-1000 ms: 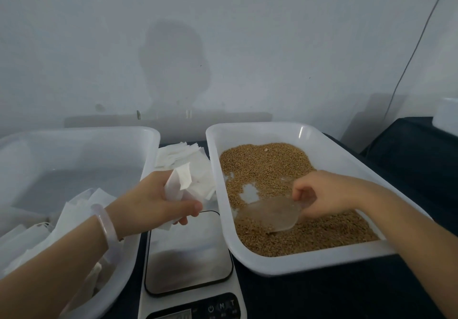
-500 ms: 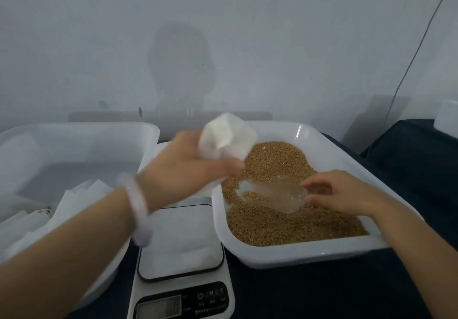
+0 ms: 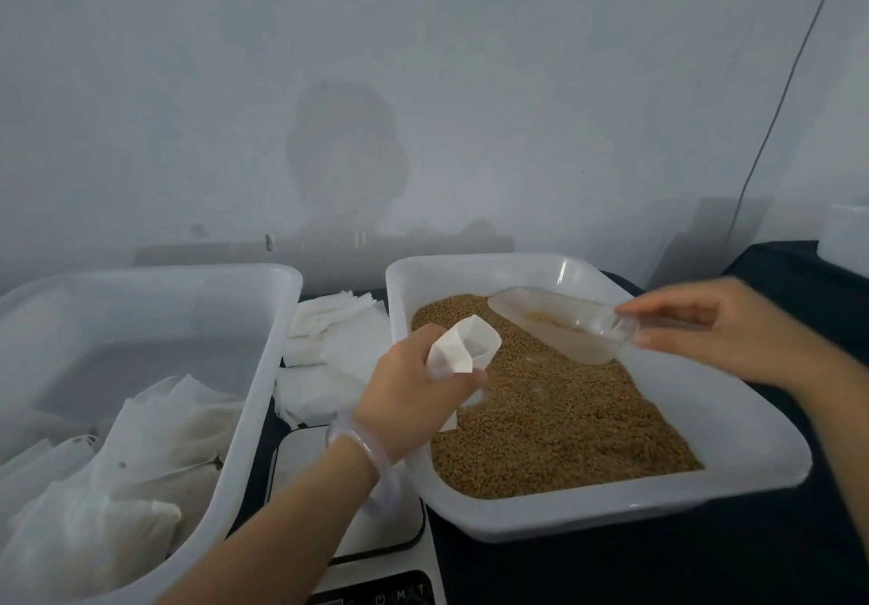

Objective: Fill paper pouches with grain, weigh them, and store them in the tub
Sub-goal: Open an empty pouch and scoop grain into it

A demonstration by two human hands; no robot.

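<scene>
Tub (image 3: 277,350) at 9 o'clock, tray (image 3: 743,430) of grain (image 3: 564,416) at 3. Left hand (image 3: 414,397) grips the open pouch (image 3: 463,345) over the grain. Right hand (image 3: 719,331) pinches the scoop (image 3: 555,327) handle at 1 o'clock. Best: rest the scoop lip on the pouch mouth, tip slowly, stay above the tray.

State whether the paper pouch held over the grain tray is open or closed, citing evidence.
Open. The paper pouch, gripped by the left hand, shows a gaping mouth with its hollow inside visible.
</scene>
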